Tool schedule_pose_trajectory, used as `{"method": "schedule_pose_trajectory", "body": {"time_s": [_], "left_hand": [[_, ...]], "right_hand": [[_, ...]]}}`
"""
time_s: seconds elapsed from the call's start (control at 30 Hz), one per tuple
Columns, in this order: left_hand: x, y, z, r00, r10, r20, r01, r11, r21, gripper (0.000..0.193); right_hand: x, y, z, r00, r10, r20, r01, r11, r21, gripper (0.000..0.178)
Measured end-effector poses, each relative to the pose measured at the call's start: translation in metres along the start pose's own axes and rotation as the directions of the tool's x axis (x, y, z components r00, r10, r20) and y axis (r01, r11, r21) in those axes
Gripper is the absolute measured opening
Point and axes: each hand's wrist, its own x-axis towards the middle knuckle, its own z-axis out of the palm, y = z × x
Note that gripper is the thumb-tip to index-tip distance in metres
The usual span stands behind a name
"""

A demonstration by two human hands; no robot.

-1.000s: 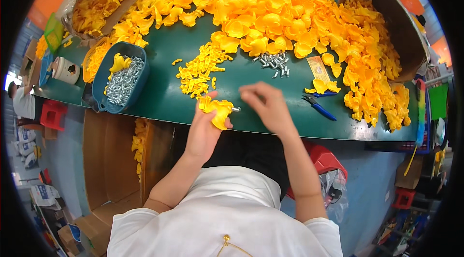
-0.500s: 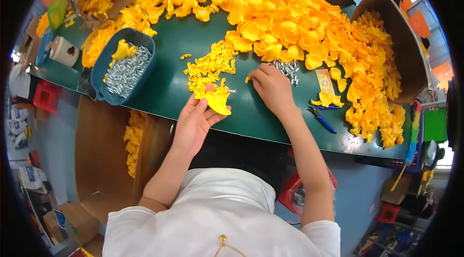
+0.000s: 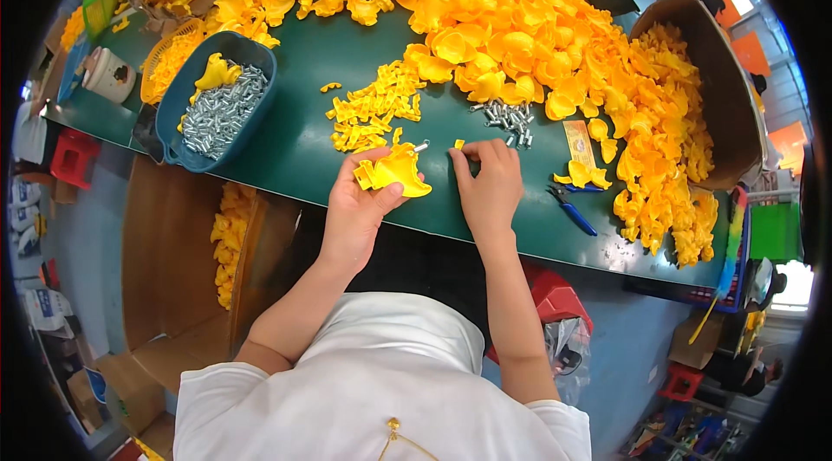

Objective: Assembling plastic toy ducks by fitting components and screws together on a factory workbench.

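Observation:
My left hand (image 3: 357,210) is closed on a curved yellow plastic shell (image 3: 399,172) just above the near edge of the table. A short silvery pin (image 3: 422,146) sticks out from the shell's far side. To its right, my right hand (image 3: 490,188) has its fingers drawn together, with a small yellow plastic piece (image 3: 458,144) at the tips of thumb and forefinger. Beyond my left hand lies a heap of small yellow pieces (image 3: 381,101). Loose metal pins (image 3: 511,119) are scattered just past my right hand.
Yellow shells (image 3: 485,19) are piled across the back and right of the green table (image 3: 299,106). A blue basket (image 3: 166,133) of metal pins stands left. Blue-handled nippers (image 3: 575,213) lie on the right, near a tipped cardboard box (image 3: 728,106). Another carton (image 3: 173,270) sits below the table.
My right hand has drawn back from the metal pins toward my left hand, with the small yellow piece at its fingertips. The shell in my left hand has turned and its hollow side shows more.

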Motion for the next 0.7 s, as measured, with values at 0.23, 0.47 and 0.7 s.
{"method": "schedule_pose_trajectory", "body": {"time_s": [0.23, 0.47, 0.7], "left_hand": [[-0.006, -0.007, 0.004, 0.973, 0.230, -0.021, -0.222, 0.957, 0.184, 0.052], [-0.011, -0.012, 0.014, 0.989, 0.145, 0.027, -0.148, 0.974, 0.170, 0.058], [-0.011, -0.014, 0.014, 0.991, 0.131, 0.029, -0.134, 0.977, 0.169, 0.055]], "right_hand": [[-0.014, -0.024, -0.029, 0.993, 0.072, 0.092, -0.105, 0.895, 0.433, 0.006], [-0.031, -0.035, -0.026, 0.994, -0.034, -0.102, 0.080, 0.873, 0.482, 0.010], [-0.036, -0.031, -0.020, 0.969, -0.181, -0.171, 0.230, 0.910, 0.344, 0.016]]}}
